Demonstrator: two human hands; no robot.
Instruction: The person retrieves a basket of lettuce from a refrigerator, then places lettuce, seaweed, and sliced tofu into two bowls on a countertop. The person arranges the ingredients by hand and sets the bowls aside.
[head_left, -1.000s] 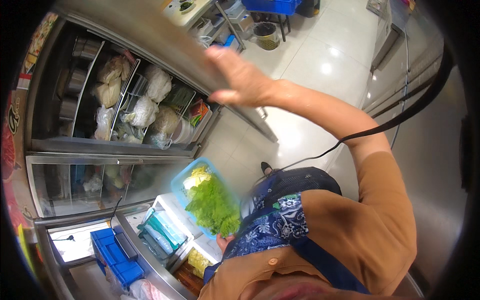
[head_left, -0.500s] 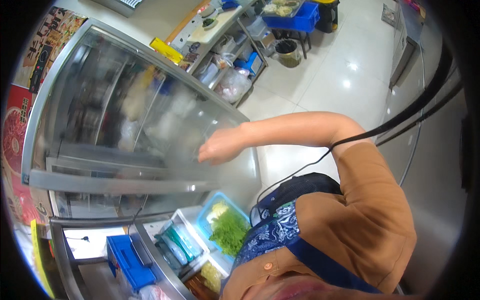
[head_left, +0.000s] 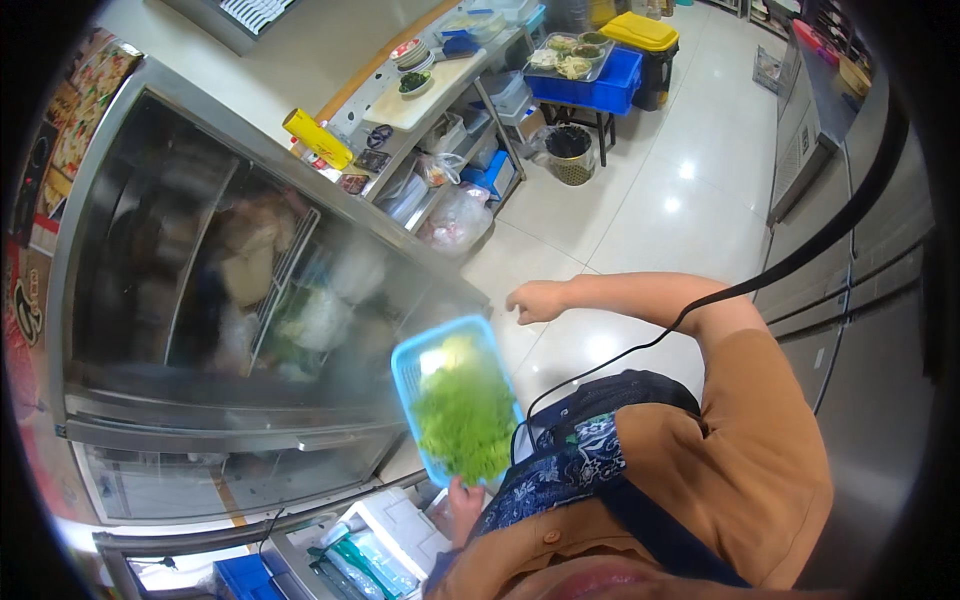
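Observation:
My left hand (head_left: 464, 508) grips the near rim of a light blue plastic basket (head_left: 404, 378), thumb showing at the rim. Curly green lettuce (head_left: 462, 415) fills most of the basket, with pale yellow-white vegetables (head_left: 452, 355) at its far end. My right hand (head_left: 538, 301) hangs in the air beyond the basket, fingers loosely bent and apart, holding nothing that I can see. To the left stands a fridge with a metal-framed, partly fogged glass door (head_left: 130, 270). Behind the glass are bagged foods (head_left: 318, 318) on wire shelves. Whether the door is fully closed, I cannot tell.
White foam box (head_left: 405, 530) with teal-edged packs stands at the lower left. Beyond the fridge is a work table (head_left: 445, 85) with bowls. A waste bin (head_left: 570, 158) and blue tub (head_left: 615, 82) are farther off. A black cable (head_left: 800, 262) crosses my right arm.
My right hand has come away from the fridge door, whose position in view has shifted. The basket has moved up and away from the foam box, and my left hand now shows on it.

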